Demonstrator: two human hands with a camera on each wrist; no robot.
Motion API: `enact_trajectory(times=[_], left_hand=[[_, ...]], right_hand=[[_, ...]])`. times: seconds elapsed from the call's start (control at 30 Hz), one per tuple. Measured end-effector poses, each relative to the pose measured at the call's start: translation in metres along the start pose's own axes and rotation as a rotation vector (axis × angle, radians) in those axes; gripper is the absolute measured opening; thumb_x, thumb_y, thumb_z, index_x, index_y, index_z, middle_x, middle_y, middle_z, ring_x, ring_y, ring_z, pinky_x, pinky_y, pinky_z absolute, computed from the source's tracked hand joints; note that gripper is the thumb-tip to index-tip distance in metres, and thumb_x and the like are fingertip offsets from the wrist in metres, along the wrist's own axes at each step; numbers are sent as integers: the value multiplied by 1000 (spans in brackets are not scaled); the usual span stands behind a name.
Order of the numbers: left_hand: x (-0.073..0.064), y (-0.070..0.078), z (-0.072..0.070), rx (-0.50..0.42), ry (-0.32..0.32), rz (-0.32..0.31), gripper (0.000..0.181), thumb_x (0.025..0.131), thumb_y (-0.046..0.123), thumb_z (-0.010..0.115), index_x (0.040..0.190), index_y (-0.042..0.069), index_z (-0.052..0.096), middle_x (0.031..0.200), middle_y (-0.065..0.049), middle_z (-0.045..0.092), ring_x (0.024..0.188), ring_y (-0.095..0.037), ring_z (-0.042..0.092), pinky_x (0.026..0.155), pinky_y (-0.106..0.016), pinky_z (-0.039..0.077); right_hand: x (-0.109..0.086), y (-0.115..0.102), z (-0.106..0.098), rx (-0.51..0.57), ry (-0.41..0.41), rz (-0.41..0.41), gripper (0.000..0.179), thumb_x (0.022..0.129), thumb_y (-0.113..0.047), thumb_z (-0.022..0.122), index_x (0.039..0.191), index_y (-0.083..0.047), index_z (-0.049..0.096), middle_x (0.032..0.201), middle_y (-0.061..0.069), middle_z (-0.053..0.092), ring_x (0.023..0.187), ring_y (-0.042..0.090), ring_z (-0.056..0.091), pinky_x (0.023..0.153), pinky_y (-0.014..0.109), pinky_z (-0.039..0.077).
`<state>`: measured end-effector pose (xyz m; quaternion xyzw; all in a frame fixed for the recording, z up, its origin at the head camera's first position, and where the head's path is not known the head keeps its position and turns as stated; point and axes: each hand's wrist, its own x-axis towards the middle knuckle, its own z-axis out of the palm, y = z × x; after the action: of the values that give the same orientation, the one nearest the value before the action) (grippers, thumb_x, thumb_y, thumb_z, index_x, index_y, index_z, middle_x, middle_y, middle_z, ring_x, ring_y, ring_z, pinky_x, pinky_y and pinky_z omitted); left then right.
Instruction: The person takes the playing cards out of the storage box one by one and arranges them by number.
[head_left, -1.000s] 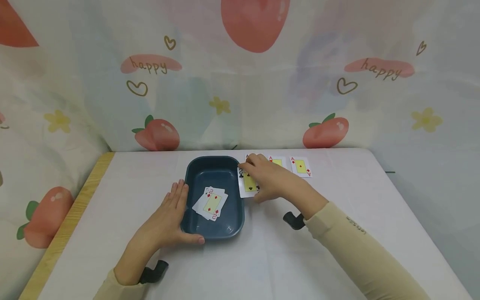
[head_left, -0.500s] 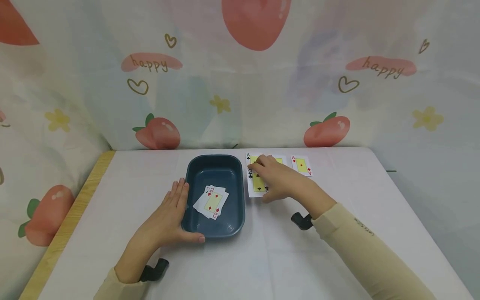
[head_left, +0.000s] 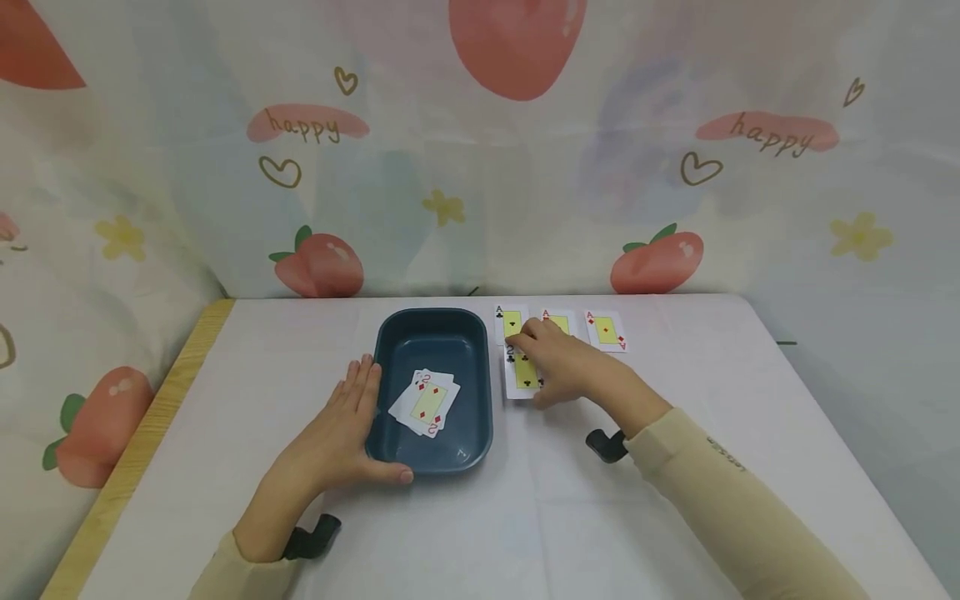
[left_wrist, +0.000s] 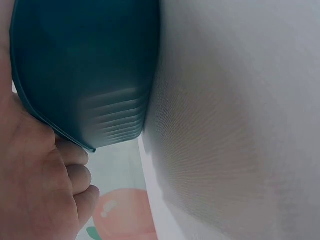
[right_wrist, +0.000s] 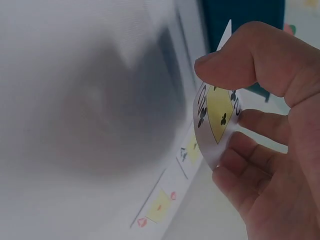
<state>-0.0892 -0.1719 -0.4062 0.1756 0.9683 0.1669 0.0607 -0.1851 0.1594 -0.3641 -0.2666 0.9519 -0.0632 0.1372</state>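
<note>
Right of the blue tray, we see the two of clubs pinched and bowed by the right hand, presumably for control; the left hand, thumb spread from straight fingers, touches the tray, apparently to steady it.

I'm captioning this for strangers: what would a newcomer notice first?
Probably the dark blue tray on the white tabletop, with cards inside and the left hand against its left side. Next, the right hand, beside the tray, pinching a bent two of clubs before a row of aces.
</note>
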Motion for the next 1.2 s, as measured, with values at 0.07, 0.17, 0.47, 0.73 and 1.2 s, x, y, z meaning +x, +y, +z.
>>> enact_trajectory(times=[0.07,0.17,0.47,0.73,1.2], left_hand=[[1,0,0,1,0,-2,151,54,83,76,159,1,7,168,-16,0,155,-34,-1,123,-53,14],[1,0,0,-1,1,-7,150,53,83,77,159,2,7,168,-15,0,155,-33,-1,123,-53,14],[1,1,0,-7,-2,-11,151,53,83,77,159,1,8,168,-16,0,155,-34,-1,123,-54,14],[0,0,0,-7,0,-8,150,53,83,77,159,1,9,168,-16,1,155,-34,0,123,-54,14],[0,1,-1,-6,-4,-12,150,54,83,76,159,2,8,168,-15,0,155,-34,0,123,-53,14]], right_hand=[[3,1,2,14,-14,10,89,69,-25,87,148,-13,47,129,6,46,113,20,44,88,32,51],[7,1,6,29,-28,17,90,68,-24,87,148,-14,47,130,5,46,113,19,43,89,32,51],[19,2,19,40,-44,15,89,69,-25,89,147,-13,48,130,6,47,114,21,43,94,33,52],[26,1,24,14,-54,15,88,68,-25,88,146,-13,50,128,5,47,110,21,44,87,31,51],[29,5,27,18,-70,31,88,69,-23,88,147,-14,49,132,6,47,111,21,43,91,32,52]])
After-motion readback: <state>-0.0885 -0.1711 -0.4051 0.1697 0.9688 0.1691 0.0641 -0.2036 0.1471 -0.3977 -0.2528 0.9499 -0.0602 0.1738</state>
